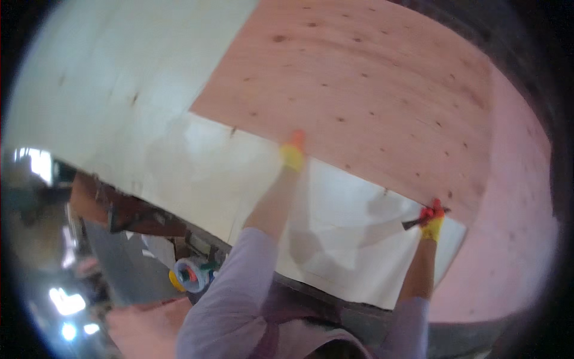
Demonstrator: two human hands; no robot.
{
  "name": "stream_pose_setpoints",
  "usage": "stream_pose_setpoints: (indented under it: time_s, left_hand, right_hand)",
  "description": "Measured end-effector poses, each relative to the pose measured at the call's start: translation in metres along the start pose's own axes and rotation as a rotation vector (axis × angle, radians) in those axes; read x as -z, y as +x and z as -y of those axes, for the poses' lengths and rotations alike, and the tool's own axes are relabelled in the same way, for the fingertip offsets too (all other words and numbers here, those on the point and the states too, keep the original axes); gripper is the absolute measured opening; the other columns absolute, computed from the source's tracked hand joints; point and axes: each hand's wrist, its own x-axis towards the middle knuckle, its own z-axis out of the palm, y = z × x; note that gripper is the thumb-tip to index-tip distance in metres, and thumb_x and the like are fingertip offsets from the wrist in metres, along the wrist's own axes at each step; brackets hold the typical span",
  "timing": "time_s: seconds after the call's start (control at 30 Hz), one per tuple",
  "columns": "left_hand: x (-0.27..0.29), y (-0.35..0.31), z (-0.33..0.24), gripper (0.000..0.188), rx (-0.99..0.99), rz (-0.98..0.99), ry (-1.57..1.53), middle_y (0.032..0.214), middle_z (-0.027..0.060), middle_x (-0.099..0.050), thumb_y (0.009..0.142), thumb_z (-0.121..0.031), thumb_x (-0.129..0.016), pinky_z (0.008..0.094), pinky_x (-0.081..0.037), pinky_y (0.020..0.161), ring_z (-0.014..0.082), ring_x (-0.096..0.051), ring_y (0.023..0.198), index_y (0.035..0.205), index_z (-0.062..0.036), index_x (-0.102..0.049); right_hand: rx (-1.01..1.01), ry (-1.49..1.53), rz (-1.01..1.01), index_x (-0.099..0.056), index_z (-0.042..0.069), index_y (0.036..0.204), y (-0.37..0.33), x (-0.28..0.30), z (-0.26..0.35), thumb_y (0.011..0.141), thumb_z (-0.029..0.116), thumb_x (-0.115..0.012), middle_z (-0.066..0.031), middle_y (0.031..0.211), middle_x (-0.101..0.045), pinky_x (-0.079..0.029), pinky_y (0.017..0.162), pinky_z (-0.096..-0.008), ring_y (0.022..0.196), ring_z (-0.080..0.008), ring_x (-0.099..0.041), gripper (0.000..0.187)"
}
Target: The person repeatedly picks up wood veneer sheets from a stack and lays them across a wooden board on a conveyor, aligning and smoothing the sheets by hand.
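A thin reddish wood veneer sheet (382, 102) with dark knots lies over pale cream sheets (179, 155). My left hand (293, 154), in a yellow glove with orange fingers, rests at the veneer's near edge, its fingers stretched forward onto the sheet; it is somewhat blurred. Farther right, my right hand (433, 221), in a yellow and red glove, is closed around a short dark hand tool (410, 225) with a flared end, beside the veneer's near right edge. The glove hides the tool's middle, so its exact kind is unclear.
A pink-toned sheet (508, 239) extends beyond the veneer on the right. Below the stack's left edge are a roll of clear tape (194, 275), a brown board (128, 206) and a pinkish board (149, 326). A dark edge runs along the stack's near side.
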Motion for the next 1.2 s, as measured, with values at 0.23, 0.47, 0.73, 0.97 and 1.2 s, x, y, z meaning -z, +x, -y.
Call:
stream_pose_setpoints:
  time_s: [0.23, 0.47, 0.73, 0.97, 1.2]
  left_hand:
    - [0.048, 0.009, -0.021, 0.057, 0.514, -0.048, -0.297, 0.089, 0.0109, -0.065, 0.075, -0.055, -0.066, 0.0328, -0.053, 0.059, 0.0192, -0.062, 0.073, 0.102, -0.005, -0.062]
    - [0.13, -0.069, -0.048, 0.053, 0.33, 0.517, -0.266, 0.097, 0.0152, -0.066, 0.077, -0.047, -0.066, 0.0381, -0.05, 0.081, 0.0268, -0.063, 0.088, 0.111, -0.0069, -0.059]
    - [0.141, -0.238, -0.136, 0.111, -0.031, 0.825, 1.192, 0.149, 0.0233, -0.004, 0.048, -0.043, -0.084, 0.0567, -0.03, 0.101, 0.0441, -0.009, 0.136, 0.141, -0.0368, -0.024]
    - [0.116, -0.247, -0.13, 0.125, -0.094, 0.879, 1.307, 0.148, 0.0261, -0.001, 0.044, -0.036, -0.088, 0.0619, -0.023, 0.102, 0.0502, -0.003, 0.134, 0.144, -0.036, -0.013]
    - [0.121, -0.27, -0.158, 0.133, -0.197, 0.835, 1.453, 0.147, 0.0265, -0.005, 0.048, -0.047, -0.085, 0.0559, -0.021, 0.106, 0.0458, -0.014, 0.134, 0.144, -0.031, 0.006]
  right_hand:
    - [0.0, -0.15, -0.189, -0.052, 0.017, 0.079, -0.005, -0.056, -0.032, 0.084, 0.03, -0.063, 0.0013, 0.063, -0.056, -0.036, 0.034, -0.0212, 0.04, -0.01, -0.044, 0.018]
    - [0.033, -0.104, 0.036, -0.058, 0.018, 0.105, 0.011, -0.03, -0.023, 0.089, 0.041, -0.055, 0.0045, 0.074, -0.051, -0.041, 0.046, -0.0241, 0.051, -0.0075, -0.041, 0.028]
    - [0.191, -0.687, 0.092, -0.058, 0.005, 0.102, -0.111, -0.076, 0.021, 0.09, 0.034, -0.052, -0.0079, 0.095, -0.064, -0.047, 0.048, -0.027, 0.077, -0.02, -0.064, 0.031]
    - [0.449, -0.36, 0.201, -0.059, 0.001, 0.107, -0.204, -0.012, -0.017, 0.097, 0.032, -0.044, -0.0097, 0.104, -0.063, -0.049, 0.078, -0.0308, 0.085, -0.0176, -0.061, 0.036]
    - [0.333, -0.106, -0.249, -0.055, 0.005, 0.105, -0.444, 0.077, -0.054, 0.091, 0.032, -0.055, -0.0021, 0.077, -0.056, -0.05, 0.07, -0.0353, 0.071, -0.0158, -0.058, 0.03]
